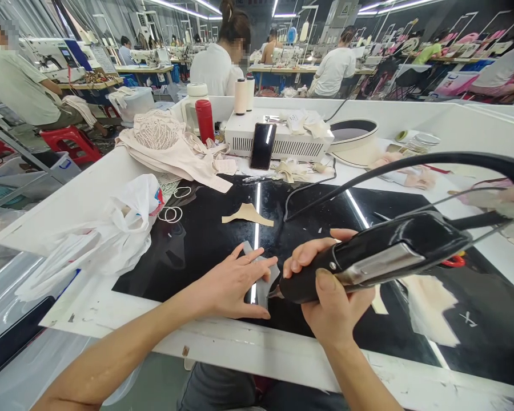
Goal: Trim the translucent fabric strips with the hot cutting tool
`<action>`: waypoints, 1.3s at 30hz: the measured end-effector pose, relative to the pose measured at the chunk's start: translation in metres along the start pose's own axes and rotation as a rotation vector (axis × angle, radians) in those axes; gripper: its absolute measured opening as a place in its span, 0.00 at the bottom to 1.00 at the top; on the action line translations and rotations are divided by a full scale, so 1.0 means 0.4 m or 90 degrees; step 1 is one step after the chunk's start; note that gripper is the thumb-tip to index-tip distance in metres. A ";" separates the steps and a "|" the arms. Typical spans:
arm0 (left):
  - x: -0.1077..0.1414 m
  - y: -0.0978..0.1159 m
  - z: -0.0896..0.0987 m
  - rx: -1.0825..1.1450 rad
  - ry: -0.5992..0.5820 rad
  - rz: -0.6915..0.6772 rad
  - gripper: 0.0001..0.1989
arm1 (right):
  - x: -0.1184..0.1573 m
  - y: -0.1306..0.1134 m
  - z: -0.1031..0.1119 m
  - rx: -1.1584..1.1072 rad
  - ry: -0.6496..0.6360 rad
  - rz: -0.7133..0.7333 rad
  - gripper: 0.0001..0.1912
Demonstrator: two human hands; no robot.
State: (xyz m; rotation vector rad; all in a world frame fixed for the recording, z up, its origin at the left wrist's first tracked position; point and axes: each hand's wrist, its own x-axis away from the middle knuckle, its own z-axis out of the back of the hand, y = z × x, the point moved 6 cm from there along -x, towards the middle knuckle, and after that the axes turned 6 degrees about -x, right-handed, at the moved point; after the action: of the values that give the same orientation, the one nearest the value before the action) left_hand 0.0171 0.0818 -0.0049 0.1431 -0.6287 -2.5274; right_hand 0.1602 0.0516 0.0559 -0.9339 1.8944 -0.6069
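My left hand (235,282) lies with fingers spread over a thin greyish piece (263,285), pressing it onto the black mat (188,251). My right hand (332,302) is wrapped round a black corded hand tool (368,257) with a metal lever along its side. The tool's pointed metal tip (276,293) is at the right edge of the greyish piece; whether it touches is hard to tell. Further back on the mat rests a beige curved cut piece (247,214). Pale fabric (430,308) lies right of my right hand.
A white plastic bag (128,228) and beige bras (167,145) lie at left. A phone (262,146) leans on a white vented box (291,140) at the back, near a red bottle (204,121). The tool's thick cable (411,162) arches over the right side.
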 end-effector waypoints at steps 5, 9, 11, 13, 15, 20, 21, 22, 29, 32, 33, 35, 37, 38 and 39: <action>0.000 -0.002 -0.001 0.013 0.004 0.001 0.40 | 0.008 -0.009 0.003 -0.011 0.014 -0.009 0.20; -0.001 0.001 -0.001 0.007 -0.001 -0.002 0.38 | 0.021 -0.014 0.002 -0.019 -0.002 -0.003 0.21; -0.003 0.002 0.001 0.008 0.000 0.000 0.34 | 0.026 -0.013 0.002 -0.015 -0.006 -0.010 0.21; -0.003 0.003 0.003 0.010 0.001 -0.002 0.33 | 0.030 -0.012 0.002 -0.009 -0.005 -0.010 0.21; -0.003 0.005 0.004 0.011 0.004 -0.005 0.36 | 0.033 -0.014 0.003 -0.003 -0.005 -0.008 0.21; -0.003 0.005 0.003 0.006 -0.010 0.007 0.34 | 0.033 -0.020 0.007 -0.006 0.009 -0.007 0.21; -0.003 0.005 0.003 0.005 -0.011 0.008 0.35 | 0.033 -0.021 0.007 -0.010 0.012 -0.005 0.21; -0.003 0.006 0.004 0.005 -0.009 0.007 0.36 | 0.033 -0.022 0.007 -0.012 0.014 -0.003 0.21; -0.004 -0.003 -0.005 0.005 0.018 -0.014 0.37 | 0.035 -0.017 0.001 0.012 0.005 -0.008 0.19; -0.003 -0.005 -0.009 0.002 0.021 -0.017 0.36 | 0.036 -0.018 0.001 0.016 0.004 -0.014 0.19; -0.002 -0.006 -0.009 0.001 0.023 -0.016 0.34 | 0.035 -0.019 0.002 0.016 0.002 -0.014 0.19; 0.002 -0.008 -0.007 -0.002 0.024 -0.015 0.30 | 0.031 -0.023 0.008 0.018 0.000 -0.010 0.19; 0.006 -0.011 -0.003 -0.007 0.025 -0.016 0.26 | 0.023 -0.030 0.020 0.022 0.005 -0.003 0.20; 0.007 -0.013 0.000 -0.010 0.028 -0.019 0.24 | 0.017 -0.034 0.029 0.023 0.012 0.002 0.20; 0.009 -0.014 0.004 -0.014 0.031 -0.022 0.22 | 0.011 -0.040 0.039 0.024 0.021 0.009 0.20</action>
State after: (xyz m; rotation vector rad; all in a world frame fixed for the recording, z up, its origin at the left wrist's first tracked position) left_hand 0.0110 0.0846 -0.0060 0.2095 -0.5837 -2.5554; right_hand 0.1786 0.0381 0.0579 -0.8907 1.9104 -0.6512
